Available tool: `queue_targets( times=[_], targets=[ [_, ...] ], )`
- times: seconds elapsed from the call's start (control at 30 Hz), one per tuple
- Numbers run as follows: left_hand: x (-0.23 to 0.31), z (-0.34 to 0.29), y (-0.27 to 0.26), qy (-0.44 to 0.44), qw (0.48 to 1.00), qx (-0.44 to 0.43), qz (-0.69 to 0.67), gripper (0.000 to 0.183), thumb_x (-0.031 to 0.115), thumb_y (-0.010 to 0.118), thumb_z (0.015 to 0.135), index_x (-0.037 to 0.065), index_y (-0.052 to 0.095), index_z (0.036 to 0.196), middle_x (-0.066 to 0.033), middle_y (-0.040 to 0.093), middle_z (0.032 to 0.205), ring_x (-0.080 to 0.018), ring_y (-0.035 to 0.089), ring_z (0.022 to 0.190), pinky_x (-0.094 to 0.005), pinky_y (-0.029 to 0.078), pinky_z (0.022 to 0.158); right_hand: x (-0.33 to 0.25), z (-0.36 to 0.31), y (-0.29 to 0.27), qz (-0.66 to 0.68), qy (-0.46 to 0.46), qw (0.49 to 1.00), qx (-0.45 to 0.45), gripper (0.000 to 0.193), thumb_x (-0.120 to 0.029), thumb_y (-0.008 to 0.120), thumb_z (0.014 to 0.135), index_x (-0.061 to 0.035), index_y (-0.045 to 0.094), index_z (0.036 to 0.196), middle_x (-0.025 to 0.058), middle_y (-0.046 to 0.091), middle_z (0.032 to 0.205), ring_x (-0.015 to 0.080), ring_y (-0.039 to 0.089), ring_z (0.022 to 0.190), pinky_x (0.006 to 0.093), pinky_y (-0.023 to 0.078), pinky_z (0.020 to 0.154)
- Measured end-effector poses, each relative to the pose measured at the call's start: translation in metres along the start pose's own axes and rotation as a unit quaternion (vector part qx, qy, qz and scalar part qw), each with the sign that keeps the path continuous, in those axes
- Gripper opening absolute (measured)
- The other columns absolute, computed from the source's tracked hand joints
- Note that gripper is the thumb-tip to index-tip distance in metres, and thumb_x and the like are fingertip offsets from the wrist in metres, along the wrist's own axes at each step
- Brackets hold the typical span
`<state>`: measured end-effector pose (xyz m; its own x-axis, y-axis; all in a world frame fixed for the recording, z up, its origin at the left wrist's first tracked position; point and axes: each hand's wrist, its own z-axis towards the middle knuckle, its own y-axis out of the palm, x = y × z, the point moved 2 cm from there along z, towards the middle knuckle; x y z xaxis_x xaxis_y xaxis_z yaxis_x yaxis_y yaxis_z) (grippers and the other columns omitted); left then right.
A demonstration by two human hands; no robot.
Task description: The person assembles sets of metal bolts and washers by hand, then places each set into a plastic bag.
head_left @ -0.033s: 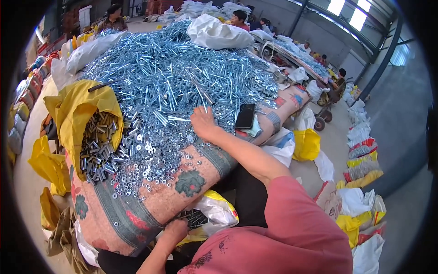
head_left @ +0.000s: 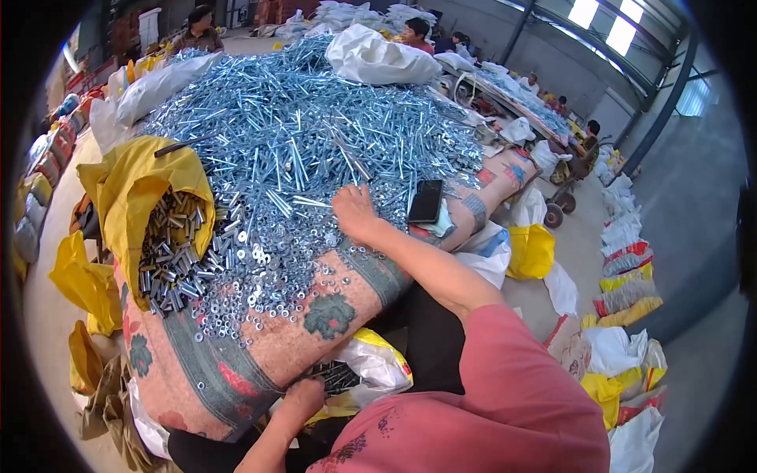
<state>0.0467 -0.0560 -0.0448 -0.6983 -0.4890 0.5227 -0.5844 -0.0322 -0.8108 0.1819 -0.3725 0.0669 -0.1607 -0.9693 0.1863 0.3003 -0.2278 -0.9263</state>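
Note:
A big heap of long silvery bolts covers the cloth-draped table, with loose washers and nuts spread along its near edge. My right hand rests at that edge, fingers bent in among the metal pieces; what they pinch is too small to name. Low down, my left hand is closed beside the rim of an open white and yellow sack between the table and my lap. Dark bolts lie inside that sack. The left fingertips are hidden.
A yellow sack spills metal sleeves onto the table's left. A black phone lies right of my right hand. A white sack tops the heap. Filled sacks line the right floor; several people sit farther back.

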Motion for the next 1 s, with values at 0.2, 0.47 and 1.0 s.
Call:
queue_targets(
  times=[0.2,0.47,1.0],
  targets=[
    [-0.002,0.002,0.006,-0.01,1.0,-0.024,0.015,0.017,0.011,0.049,0.076,-0.002,0.059,0.077,-0.026,0.061,0.074,-0.0404,0.062,0.071,-0.0482,0.05,0.065,-0.005,-0.013,0.019,0.015,-0.037,0.998,0.039,0.016,-0.01,0.048,0.079,-0.0043,0.06,0.087,0.0142,0.057,0.092,0.029,0.05,0.094,0.0475,0.036,0.082],
    [0.001,0.004,0.002,0.008,0.999,0.005,0.031,0.015,0.009,0.047,0.076,-0.001,0.059,0.076,-0.0253,0.061,0.071,-0.0391,0.063,0.068,-0.0472,0.051,0.062,-0.017,-0.015,0.024,0.095,0.038,0.992,0.068,0.016,-0.013,0.053,0.077,-0.0028,0.059,0.087,0.0142,0.051,0.099,0.0298,0.048,0.097,0.0474,0.036,0.081],
    [-0.004,0.0,0.015,-0.024,0.999,-0.016,0.023,0.016,0.012,0.052,0.076,-0.001,0.061,0.075,-0.0247,0.062,0.073,-0.0388,0.063,0.07,-0.0466,0.051,0.064,-0.018,-0.01,0.02,0.109,0.016,0.994,0.002,0.016,-0.01,0.053,0.075,0.0006,0.06,0.085,0.017,0.05,0.099,0.0329,0.048,0.099,0.0472,0.04,0.082]
  ],
)
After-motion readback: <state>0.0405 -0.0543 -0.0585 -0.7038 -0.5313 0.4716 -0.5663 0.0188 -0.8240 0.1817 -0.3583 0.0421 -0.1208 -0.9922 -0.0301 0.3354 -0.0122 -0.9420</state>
